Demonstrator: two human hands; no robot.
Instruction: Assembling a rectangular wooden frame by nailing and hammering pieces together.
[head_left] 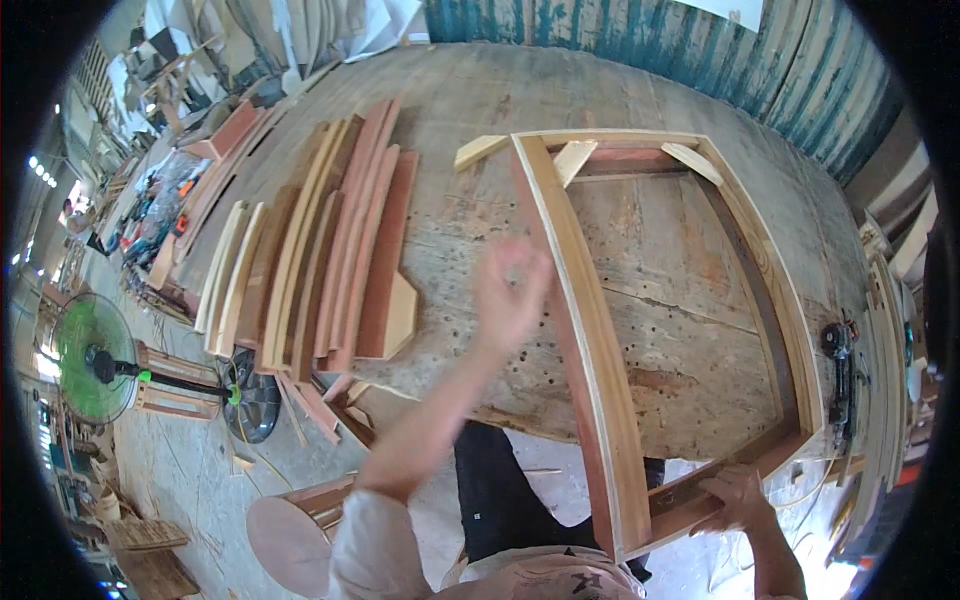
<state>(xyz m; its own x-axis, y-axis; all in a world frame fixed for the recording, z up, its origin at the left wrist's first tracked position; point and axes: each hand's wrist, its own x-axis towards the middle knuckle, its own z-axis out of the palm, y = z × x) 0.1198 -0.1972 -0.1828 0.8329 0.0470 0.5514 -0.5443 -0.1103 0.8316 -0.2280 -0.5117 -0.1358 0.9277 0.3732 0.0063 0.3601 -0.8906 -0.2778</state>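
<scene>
A large rectangular wooden frame (pixel 592 320) lies on the worktable, its near end reaching over the table's front edge. My right hand (pixel 735 499) is wrapped round the frame's near rail at the right. Just left of the frame's long left rail is my left hand (pixel 512 292), smeared by motion. Its fingers look curled, but I cannot make out whether anything is in them. Short pale corner blocks, one left (pixel 574 161) and one right (pixel 692 163), sit in the far corners of the frame. Another pale block (pixel 481 151) lies outside its far left corner.
Several wooden strips (pixel 300 240) lie side by side on the worn table (pixel 460 230) at left. A black power tool (pixel 840 350) lies at the right. Beyond the table's left side stand a green fan (pixel 95 358) and a round stool (pixel 288 545). Corrugated metal (pixel 640 45) closes the back.
</scene>
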